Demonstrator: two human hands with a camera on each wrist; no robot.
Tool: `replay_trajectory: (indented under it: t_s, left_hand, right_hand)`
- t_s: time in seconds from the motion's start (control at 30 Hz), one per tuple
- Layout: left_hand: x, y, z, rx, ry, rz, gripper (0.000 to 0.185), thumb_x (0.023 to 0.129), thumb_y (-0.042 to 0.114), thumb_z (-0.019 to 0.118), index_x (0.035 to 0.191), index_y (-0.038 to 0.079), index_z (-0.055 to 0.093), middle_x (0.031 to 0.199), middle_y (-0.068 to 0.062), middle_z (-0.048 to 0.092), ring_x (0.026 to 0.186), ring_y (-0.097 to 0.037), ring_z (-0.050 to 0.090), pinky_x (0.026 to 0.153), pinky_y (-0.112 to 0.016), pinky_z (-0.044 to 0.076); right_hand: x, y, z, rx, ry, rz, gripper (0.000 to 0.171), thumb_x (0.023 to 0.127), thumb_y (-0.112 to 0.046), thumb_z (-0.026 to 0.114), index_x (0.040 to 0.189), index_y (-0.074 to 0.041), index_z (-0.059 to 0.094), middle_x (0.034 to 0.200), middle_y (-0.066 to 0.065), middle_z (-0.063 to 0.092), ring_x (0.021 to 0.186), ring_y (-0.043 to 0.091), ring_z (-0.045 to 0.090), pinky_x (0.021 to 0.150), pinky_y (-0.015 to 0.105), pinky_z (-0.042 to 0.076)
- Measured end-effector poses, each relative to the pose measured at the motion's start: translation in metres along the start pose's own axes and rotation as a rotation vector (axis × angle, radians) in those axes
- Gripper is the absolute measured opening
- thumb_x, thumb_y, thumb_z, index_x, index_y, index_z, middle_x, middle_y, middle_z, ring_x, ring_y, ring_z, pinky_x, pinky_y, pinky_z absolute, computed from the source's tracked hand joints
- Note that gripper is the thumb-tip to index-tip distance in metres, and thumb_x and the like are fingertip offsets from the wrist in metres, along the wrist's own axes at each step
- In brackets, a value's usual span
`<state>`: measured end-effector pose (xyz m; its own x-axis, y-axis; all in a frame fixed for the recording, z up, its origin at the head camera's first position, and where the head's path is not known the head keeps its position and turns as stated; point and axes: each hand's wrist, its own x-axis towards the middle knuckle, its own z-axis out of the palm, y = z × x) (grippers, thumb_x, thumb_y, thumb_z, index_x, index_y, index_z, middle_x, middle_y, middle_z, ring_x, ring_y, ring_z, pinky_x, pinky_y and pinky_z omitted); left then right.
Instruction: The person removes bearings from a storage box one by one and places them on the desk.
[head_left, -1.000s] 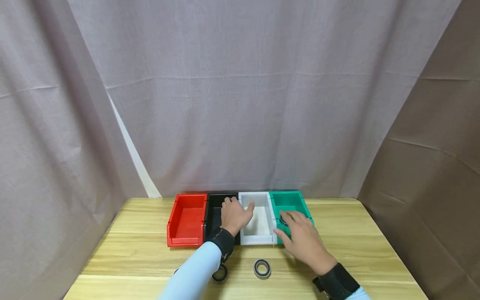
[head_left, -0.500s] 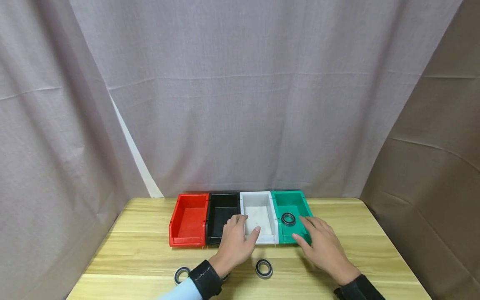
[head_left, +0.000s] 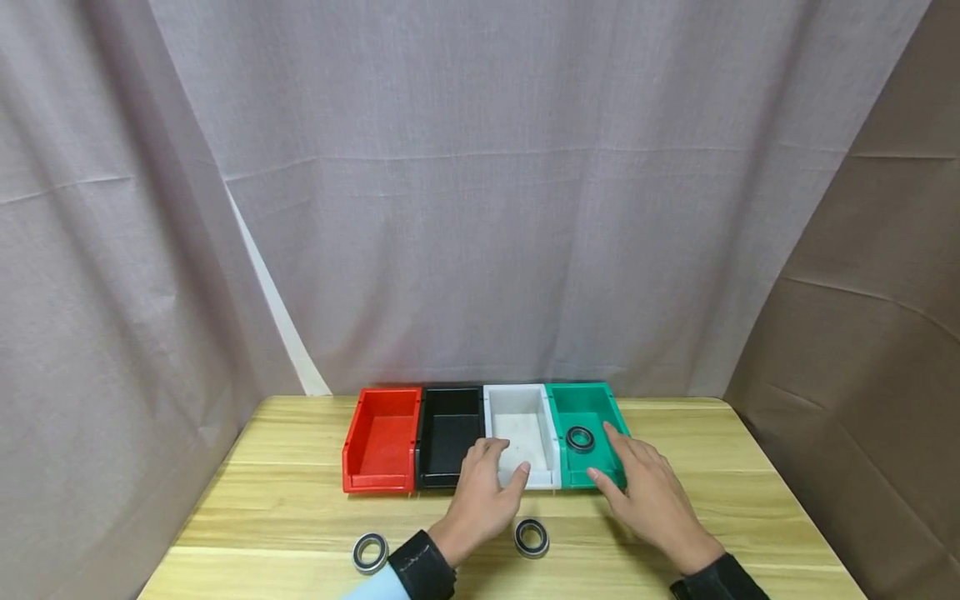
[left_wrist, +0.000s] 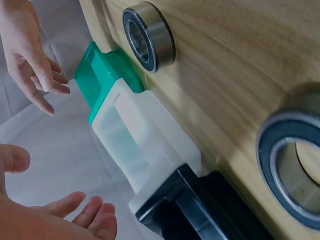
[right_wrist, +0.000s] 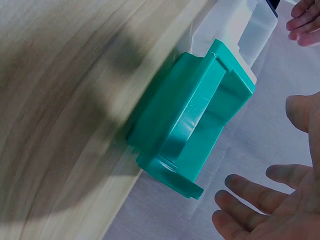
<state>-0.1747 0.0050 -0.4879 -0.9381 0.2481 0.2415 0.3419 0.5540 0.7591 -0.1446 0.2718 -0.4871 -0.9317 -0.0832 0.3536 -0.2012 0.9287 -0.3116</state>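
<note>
Left hand fingers spread, holding nothing, tips over white bin front lip. Right hand fingers apart too, just beside bearing lying in green bin. Two bearings on bench.

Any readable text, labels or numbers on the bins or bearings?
None readable.
Red bin, black bin, white bin, green bin: no lettering shows.
Bearings: any markings too small to read.
</note>
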Motion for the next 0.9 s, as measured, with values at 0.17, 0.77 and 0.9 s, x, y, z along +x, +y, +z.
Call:
replay_trajectory:
  t_s: [0.17, 0.77, 0.9]
  left_hand:
    - [0.003, 0.003, 0.007, -0.005, -0.012, 0.001, 0.053, 0.106, 0.039, 0.063, 0.144, 0.002, 0.06, 0.144, -0.015, 0.06, 0.136, -0.033, 0.054, 0.113, -0.055, 0.047]
    - [0.058, 0.021, 0.054, 0.033, -0.038, -0.127, 0.072, 0.104, 0.04, 0.062, 0.146, -0.017, 0.05, 0.132, -0.028, 0.057, 0.123, -0.039, 0.056, 0.108, -0.055, 0.048]
    - [0.076, 0.035, 0.065, 0.031, -0.038, -0.124, 0.072, 0.105, 0.04, 0.061, 0.146, -0.018, 0.047, 0.132, -0.028, 0.057, 0.124, -0.038, 0.054, 0.108, -0.054, 0.046]
  right_hand:
    - [-0.002, 0.001, 0.0, 0.001, 0.016, -0.007, 0.079, 0.1, -0.038, 0.075, 0.162, 0.0, 0.042, 0.151, 0.03, 0.059, 0.137, 0.051, 0.057, 0.114, 0.068, 0.043]
    - [-0.009, 0.003, 0.0, 0.02, 0.025, -0.015, 0.08, 0.1, -0.036, 0.076, 0.161, 0.001, 0.041, 0.145, 0.03, 0.064, 0.133, 0.05, 0.061, 0.111, 0.066, 0.045]
    - [-0.01, 0.001, 0.0, 0.034, 0.024, -0.009, 0.08, 0.101, -0.036, 0.075, 0.162, 0.002, 0.04, 0.146, 0.03, 0.064, 0.132, 0.05, 0.061, 0.11, 0.067, 0.046]
